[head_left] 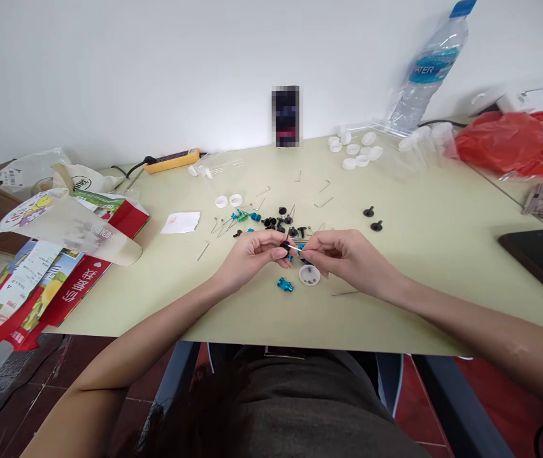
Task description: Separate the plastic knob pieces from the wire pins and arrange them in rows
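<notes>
By the closed fingers of the left hand, a small black part is gripped just above the surface. A thin pale rod, pointed at it, is pinched by the right hand. Nearby, a white cap and blue fitting are seen; beyond, black pieces and bent metal keys are scattered.

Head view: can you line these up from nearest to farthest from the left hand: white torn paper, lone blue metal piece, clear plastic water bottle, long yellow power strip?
From the left hand:
1. Lone blue metal piece: slightly right, toward the person
2. White torn paper: left
3. Long yellow power strip: back left
4. Clear plastic water bottle: back right
</notes>
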Demonstrator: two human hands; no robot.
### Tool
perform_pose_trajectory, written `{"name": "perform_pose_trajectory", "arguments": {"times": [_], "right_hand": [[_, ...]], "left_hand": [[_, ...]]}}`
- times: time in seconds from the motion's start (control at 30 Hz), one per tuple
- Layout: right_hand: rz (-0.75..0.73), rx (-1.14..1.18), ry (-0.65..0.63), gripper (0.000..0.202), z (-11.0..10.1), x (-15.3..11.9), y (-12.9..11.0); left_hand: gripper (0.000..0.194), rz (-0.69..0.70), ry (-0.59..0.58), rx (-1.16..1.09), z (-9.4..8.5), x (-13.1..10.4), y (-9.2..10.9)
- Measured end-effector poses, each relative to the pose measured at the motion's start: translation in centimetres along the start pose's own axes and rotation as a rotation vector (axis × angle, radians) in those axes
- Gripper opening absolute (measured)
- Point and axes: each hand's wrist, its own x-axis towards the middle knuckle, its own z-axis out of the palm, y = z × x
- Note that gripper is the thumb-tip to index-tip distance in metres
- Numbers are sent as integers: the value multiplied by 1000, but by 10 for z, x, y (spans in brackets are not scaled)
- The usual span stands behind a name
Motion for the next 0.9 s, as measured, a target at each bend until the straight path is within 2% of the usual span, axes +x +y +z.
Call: {"name": "perform_pose_trajectory", "arguments": {"times": [0.13, 0.2, 0.27, 0.4, 0.47, 0.5, 0.57, 0.63, 0.7, 0.73, 0.8, 0.9], "right_hand": [[168, 253, -135, 26, 1, 2, 2], [160, 226, -136, 27, 5, 1, 3], [26, -16, -62, 27, 9, -4, 2], [-412, -667, 62, 32, 9, -14, -7], [-441, -772, 98, 32, 5, -15, -13], [-382, -739, 125, 32, 1, -14, -15], [-171, -485, 97, 44, -5, -9, -15], [53, -103, -83, 61, -7, -3, -13], [161, 143, -251, 66, -6, 1, -10], [140, 148, -253, 62, -4, 1, -8], [-52, -128, -140, 51, 0, -1, -6], [-365, -674, 79, 36, 3, -7, -4]], "left_hand": [[21, 57, 54, 179, 3, -4, 0], [22, 69, 50, 223, 5, -5, 1], [25, 55, 10, 222, 6, -6, 5], [29, -66, -108, 108, 4, -5, 14], [30, -73, -103, 68, 3, -5, 17], [30, -34, -56, 89, 2, -5, 18], [26, 137, 99, 238, 1, -8, 18], [19, 376, 229, 457, 1, -11, 16], [16, 561, 237, 591, 2, -13, 13], [17, 590, 225, 604, 3, -13, 12], [20, 486, 192, 511, 4, -11, 10], [30, 87, 7, 169, 2, -5, 9]]}}
